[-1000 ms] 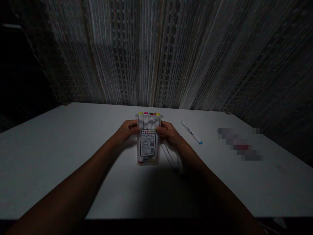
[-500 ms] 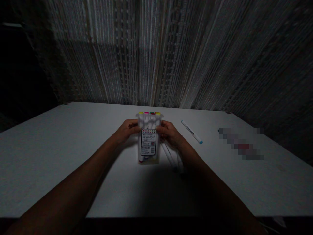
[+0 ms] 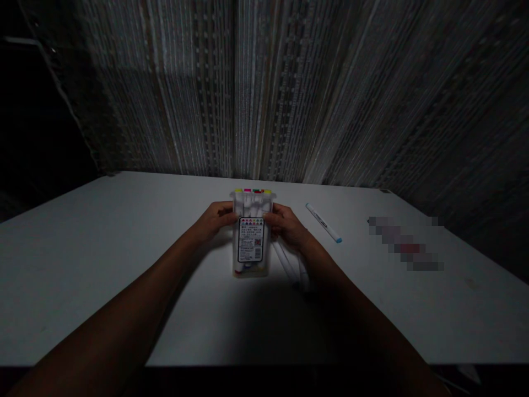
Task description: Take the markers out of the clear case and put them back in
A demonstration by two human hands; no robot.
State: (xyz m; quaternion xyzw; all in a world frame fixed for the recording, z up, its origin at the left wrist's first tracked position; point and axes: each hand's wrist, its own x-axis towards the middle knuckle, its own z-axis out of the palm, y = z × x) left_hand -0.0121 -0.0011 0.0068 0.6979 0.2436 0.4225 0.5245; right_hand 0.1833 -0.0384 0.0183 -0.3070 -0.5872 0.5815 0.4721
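A clear plastic marker case point(image 3: 250, 263) with a printed label on its front stands on the white table point(image 3: 103, 259). Coloured marker caps show at its top. My left hand point(image 3: 214, 219) grips its left side and my right hand point(image 3: 286, 225) grips its right side, both near the top. Beside my right wrist lie a few loose white markers point(image 3: 289, 264), partly hidden in shadow. Further right, apart from my hands, a single white marker with a blue tip point(image 3: 323, 223) lies on the table.
A blurred-out patch point(image 3: 407, 242) lies on the right part of the table. A dark ribbed wall or curtain point(image 3: 264, 88) rises right behind the table's far edge. The room is dim. The table's near edge runs along the bottom.
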